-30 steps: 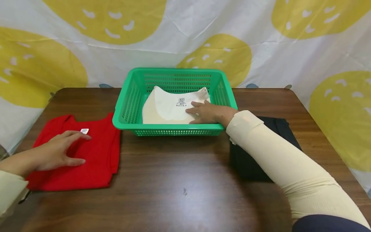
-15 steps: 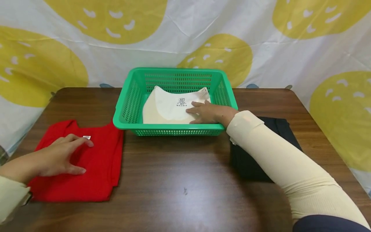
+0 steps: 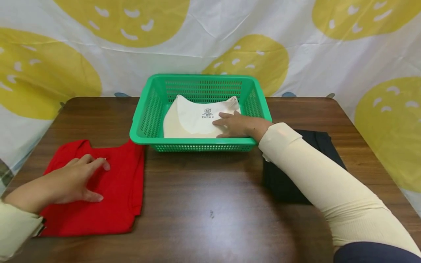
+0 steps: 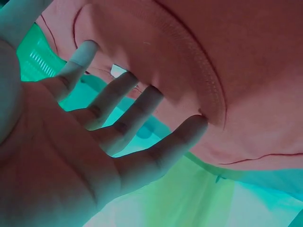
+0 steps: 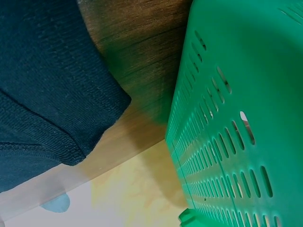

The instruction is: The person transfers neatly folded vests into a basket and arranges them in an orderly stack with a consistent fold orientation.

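A folded red shirt (image 3: 120,204) lies at the left of the table. On it rest the spread fingers of my left hand (image 3: 74,180), near the neckline; in the left wrist view the fingertips (image 4: 191,127) touch the fabric by the collar seam. A folded cream shirt (image 3: 187,122) with dark print at its neck sits inside the green basket (image 3: 197,141). My right hand (image 3: 238,126) lies over the basket's front rim, fingers extended on the cream shirt. The right wrist view shows only the basket's outside wall and dark cloth, without the hand.
A folded black garment (image 3: 286,182) lies right of the basket, partly under the right sleeve (image 3: 315,175). The wooden table (image 3: 204,233) backs onto a white curtain (image 3: 158,62) with yellow fruit shapes.
The red shirt has slid toward me and slightly right, with my left hand moving along on it. My right hand stays on the cream shirt. The view has shifted slightly.
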`<state>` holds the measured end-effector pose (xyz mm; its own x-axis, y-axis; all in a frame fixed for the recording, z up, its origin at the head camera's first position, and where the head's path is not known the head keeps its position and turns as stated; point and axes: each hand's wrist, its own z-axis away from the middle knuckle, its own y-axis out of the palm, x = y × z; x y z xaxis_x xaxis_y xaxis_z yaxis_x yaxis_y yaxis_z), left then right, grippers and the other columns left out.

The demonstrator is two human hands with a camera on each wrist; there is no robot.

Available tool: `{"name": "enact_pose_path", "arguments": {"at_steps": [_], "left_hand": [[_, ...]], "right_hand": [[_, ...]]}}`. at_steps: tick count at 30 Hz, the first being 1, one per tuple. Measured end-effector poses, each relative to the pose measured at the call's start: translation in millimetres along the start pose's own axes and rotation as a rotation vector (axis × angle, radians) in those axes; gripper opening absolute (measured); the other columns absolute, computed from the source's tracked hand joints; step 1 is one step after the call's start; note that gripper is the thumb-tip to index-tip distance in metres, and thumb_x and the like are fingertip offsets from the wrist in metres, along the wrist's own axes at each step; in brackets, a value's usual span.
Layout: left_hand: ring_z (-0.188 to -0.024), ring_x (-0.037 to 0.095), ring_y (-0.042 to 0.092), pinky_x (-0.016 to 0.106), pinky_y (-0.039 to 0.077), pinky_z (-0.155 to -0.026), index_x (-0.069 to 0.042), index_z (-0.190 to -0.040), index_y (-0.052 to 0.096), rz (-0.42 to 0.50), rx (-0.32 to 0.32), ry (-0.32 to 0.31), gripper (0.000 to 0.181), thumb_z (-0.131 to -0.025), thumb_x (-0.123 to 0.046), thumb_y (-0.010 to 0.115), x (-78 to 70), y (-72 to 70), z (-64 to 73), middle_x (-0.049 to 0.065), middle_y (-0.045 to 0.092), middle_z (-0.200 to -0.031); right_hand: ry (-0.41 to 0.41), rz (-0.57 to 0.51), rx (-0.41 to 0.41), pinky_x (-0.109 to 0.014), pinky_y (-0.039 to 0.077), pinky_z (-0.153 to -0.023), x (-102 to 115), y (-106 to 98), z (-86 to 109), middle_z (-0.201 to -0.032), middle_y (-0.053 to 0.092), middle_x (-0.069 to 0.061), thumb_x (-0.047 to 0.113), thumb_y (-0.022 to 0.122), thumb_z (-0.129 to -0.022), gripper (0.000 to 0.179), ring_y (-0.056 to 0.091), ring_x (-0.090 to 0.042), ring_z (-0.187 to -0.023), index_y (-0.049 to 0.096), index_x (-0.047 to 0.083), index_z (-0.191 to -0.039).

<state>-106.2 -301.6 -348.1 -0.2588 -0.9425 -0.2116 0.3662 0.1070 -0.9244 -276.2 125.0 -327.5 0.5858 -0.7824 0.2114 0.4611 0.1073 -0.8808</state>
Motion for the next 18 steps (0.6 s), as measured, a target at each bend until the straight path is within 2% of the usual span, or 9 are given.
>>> {"name": "enact_pose_path", "arguments": {"at_steps": [8,18], "left_hand": [[-0.103,0.041,0.051,0.04,0.055,-0.067,-0.011,-0.124,0.053,0.005,0.024,0.011,0.08,-0.062,-0.043,0.093,-4.8,2.6,3.0,0.02,0.053,-0.117],[-0.104,0.042,0.05,0.037,0.055,-0.064,-0.014,-0.121,0.053,0.011,0.025,0.025,0.077,-0.062,-0.04,0.094,-17.7,8.5,9.5,0.016,0.052,-0.116]], "right_hand": [[0.001,-0.007,0.0,-0.056,0.002,-0.125,1.7,0.1,-1.2,-0.168,0.014,-0.015,0.043,0.054,-0.102,0.066,0.012,-0.034,-0.156,0.032,0.016,-0.157],[0.016,-0.03,-0.007,-0.056,0.004,-0.125,1.1,1.3,-0.6,-0.168,0.014,-0.014,0.043,0.055,-0.101,0.065,0.009,-0.037,-0.155,0.033,0.017,-0.157]]}}
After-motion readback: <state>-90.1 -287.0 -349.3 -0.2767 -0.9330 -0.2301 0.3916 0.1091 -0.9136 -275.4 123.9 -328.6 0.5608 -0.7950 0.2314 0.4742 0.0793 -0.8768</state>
